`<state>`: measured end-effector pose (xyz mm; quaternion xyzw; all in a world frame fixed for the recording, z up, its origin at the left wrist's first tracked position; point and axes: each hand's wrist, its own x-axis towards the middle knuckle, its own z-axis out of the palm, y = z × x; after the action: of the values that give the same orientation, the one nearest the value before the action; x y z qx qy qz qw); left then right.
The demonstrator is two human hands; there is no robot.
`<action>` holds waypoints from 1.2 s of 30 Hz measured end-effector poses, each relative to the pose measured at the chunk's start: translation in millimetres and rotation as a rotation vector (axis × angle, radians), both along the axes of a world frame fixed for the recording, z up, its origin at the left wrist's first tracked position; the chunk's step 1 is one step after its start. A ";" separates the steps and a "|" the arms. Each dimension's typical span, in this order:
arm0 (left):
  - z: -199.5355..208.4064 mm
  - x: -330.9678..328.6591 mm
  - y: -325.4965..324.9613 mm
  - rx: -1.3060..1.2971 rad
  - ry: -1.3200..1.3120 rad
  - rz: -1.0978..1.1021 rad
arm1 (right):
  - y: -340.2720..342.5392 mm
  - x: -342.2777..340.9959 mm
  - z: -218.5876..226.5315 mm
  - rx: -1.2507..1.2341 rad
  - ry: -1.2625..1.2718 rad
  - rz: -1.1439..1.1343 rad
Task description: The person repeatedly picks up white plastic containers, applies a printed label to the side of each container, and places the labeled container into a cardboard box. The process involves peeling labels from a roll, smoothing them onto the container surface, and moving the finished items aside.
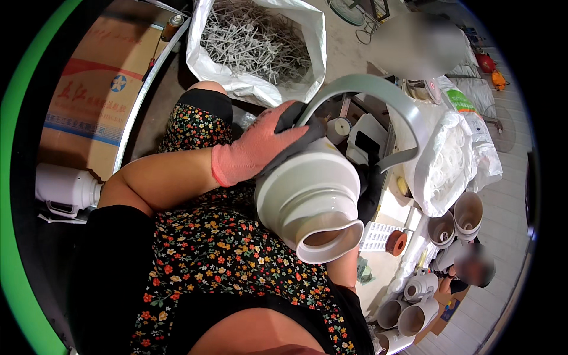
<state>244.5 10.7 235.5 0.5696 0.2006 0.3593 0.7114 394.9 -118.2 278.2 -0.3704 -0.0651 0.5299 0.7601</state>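
Note:
A white plastic thermos jug shell (pixel 302 189) lies tilted over my lap, its flared spout mouth toward me. A broad grey curved handle (pixel 378 89) arches over its far side. My left hand (pixel 260 145), in a pink and dark grey glove, is closed round the shell's upper left, with the thumb by one end of the handle. My right hand (pixel 371 188), in a dark glove, is at the shell's right side, fingers bent by the handle's other end. The shell hides part of that hand. Whether the handle ends are fastened cannot be seen.
A white sack (pixel 198 56) of thin grey plastic pieces stands ahead. On the right are a bench (pixel 378 236) with a phone (pixel 367 142) and a brown roll (pixel 396 242), a bag of clear rings (pixel 447 163), and several jug shells (pixel 417 316). At left are a carton (pixel 89 89) and another jug (pixel 65 188).

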 end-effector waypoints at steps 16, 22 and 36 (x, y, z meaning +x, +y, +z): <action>-47.4 16.0 53.4 -0.533 -0.028 -0.549 | -58.3 30.0 -27.4 -0.096 -0.623 0.198; -82.1 24.9 40.9 -0.720 -0.007 -0.614 | -128.8 49.3 -9.8 0.158 0.022 -0.452; -38.5 26.0 48.0 -0.332 0.112 -0.478 | -390.9 372.9 -21.0 0.684 -0.168 -1.146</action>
<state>270.6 58.7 197.1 0.4957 0.1557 0.1117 0.8471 767.8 -509.1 257.2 -0.1249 -0.0815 -0.0382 0.9881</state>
